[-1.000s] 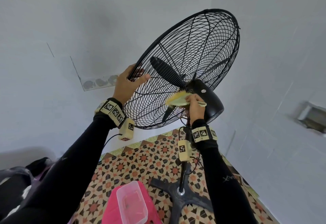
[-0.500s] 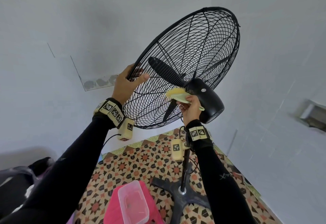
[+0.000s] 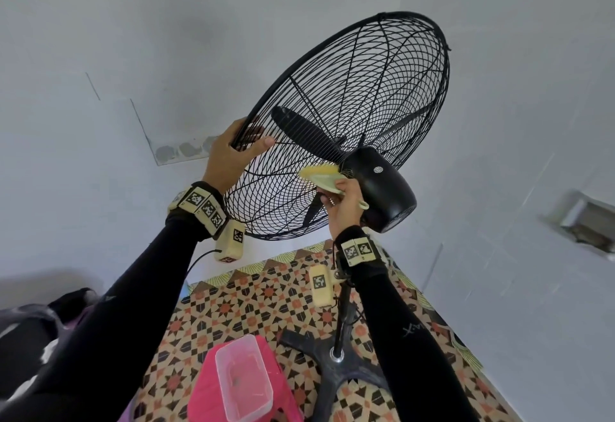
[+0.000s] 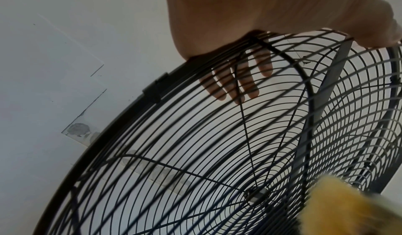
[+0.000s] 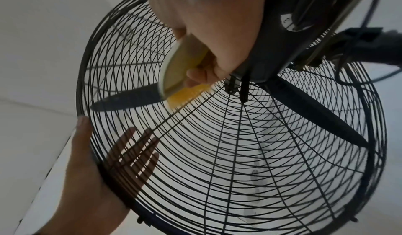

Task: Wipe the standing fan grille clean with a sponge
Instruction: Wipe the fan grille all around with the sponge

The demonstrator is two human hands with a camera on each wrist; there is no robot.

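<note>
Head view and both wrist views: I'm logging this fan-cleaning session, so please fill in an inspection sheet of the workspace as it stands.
Surface: patterned floor mat under the fan base.
Job's things: black fan grille, tilted; yellow sponge against the rear grille beside the motor housing.
Clutter: clear plastic container on a pink stool; dark bundle at lower left.
Grippers: left hand grips the grille rim, fingers on the far side, thumb on the near side; right hand holds the sponge.
Cables: thin black lead from the left wrist camera.
Surroundings: pale walls; a recess in the wall at right.
</note>
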